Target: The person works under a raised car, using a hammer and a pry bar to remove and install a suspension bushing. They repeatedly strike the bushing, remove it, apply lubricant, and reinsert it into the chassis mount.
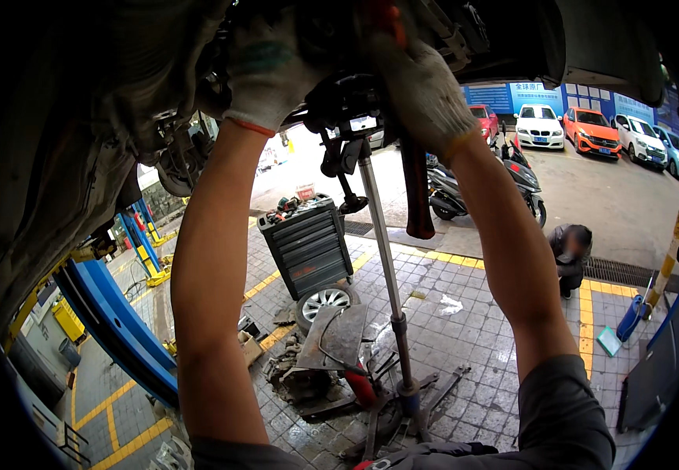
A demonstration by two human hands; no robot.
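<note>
Both my hands, in white knit work gloves, reach up into the dark underside of a raised vehicle. My left hand is pressed among the parts at the upper left; its fingers are lost in shadow. My right hand looks closed, with a red part showing above its fingers. A long black-and-red tool handle hangs from beneath that palm; its upper end is hidden. Between my wrists stands the upright metal pole of a floor jack, its dark head close under the vehicle parts.
Below are the jack's splayed legs, a greasy metal assembly, a wheel and a grey tool cabinet. A blue lift post rises at left. At right, a person crouches near a yellow pole; motorcycles and cars stand behind.
</note>
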